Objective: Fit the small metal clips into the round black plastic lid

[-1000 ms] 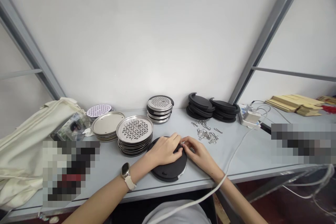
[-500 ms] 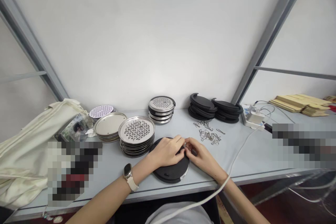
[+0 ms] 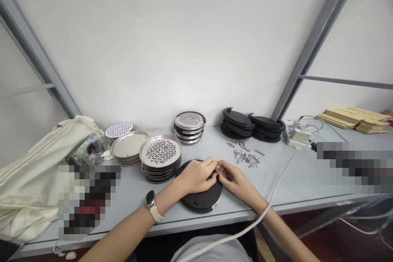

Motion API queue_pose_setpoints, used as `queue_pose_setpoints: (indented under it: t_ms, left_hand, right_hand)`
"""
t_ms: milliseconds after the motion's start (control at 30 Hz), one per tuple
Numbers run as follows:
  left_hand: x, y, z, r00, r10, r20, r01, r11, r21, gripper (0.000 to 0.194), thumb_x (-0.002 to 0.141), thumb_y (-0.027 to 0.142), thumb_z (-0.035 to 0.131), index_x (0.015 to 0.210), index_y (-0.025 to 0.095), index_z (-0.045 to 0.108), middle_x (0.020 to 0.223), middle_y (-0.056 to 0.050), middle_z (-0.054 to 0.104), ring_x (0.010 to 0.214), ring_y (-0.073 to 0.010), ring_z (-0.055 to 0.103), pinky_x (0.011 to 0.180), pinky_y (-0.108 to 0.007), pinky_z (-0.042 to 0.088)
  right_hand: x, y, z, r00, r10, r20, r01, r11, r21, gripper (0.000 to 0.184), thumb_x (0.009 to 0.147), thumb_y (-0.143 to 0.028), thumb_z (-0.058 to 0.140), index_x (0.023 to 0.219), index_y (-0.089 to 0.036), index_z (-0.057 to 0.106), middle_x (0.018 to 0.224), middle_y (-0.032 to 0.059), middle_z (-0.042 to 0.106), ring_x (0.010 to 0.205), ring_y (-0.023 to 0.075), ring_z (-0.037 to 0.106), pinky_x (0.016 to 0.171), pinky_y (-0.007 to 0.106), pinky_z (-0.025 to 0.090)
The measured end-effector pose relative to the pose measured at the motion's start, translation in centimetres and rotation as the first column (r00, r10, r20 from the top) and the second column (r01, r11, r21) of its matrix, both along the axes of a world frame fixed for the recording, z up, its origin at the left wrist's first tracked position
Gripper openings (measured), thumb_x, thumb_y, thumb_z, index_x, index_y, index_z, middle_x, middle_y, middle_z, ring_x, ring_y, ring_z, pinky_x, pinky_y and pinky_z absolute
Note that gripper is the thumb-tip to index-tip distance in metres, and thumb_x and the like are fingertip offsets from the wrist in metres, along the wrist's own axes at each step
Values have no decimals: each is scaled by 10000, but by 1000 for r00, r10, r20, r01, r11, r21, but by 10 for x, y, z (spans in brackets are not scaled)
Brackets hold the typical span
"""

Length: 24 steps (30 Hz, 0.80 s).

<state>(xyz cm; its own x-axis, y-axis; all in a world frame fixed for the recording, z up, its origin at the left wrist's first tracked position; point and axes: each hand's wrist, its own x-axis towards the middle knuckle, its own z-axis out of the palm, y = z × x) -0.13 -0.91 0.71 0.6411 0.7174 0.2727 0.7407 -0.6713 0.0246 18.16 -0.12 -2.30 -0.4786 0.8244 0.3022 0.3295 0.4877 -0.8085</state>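
left hand (image 3: 197, 176) rests half-curled on black disc (image 3: 200, 201), right hand (image 3: 232, 178) pinches at its rim, grips unclear.

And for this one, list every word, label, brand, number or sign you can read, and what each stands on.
None can be read.
Watch: face too small to read.
Glossy printed item at the left: a picture shows; any lettering is too blurred.
White plug: any marking too small.
Black disc under the left hand: no lettering shows on its uncovered part.
Pixelated patches: unreadable.
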Motion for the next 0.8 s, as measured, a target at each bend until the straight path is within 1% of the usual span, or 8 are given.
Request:
queue_pose_setpoints:
  t_ms: [233, 533, 800]
  left_hand:
    - [0, 0, 0, 1000, -8, -15, 8, 1000, 15, 140, 910, 285, 412, 983, 189, 483, 938, -29, 570, 744, -173, 588, 614, -290, 434]
    - [0, 1, -1, 1000, -13, -10, 13, 998, 55, 120, 900, 277, 431, 950, 182, 486, 919, -20, 567, 710, -163, 581, 571, -283, 404]
    - [0, 0, 0, 1000, -6, -18, 7, 999, 53, 127, 901, 279, 431, 968, 183, 481, 917, -18, 568, 713, -163, 587, 564, -293, 406]
  right_hand:
    - [0, 0, 2, 1000, 3, 18, -3, 1000, -1, 145, 866, -179, 461, 979, -191, 551, 664, -39, 482, 625, 133, 461, 597, 233, 367]
    - [1, -1, 1, 999, 8, 40, -8, 1000, -15, 130, 889, -207, 450, 993, -186, 525, 653, -46, 458, 614, 127, 443, 586, 231, 351]
    - [0, -1, 2, 999, 19, 32, -18, 999, -30, 88, 900, -223, 441, 954, -192, 504, 665, -46, 451, 625, 124, 438, 591, 230, 346]
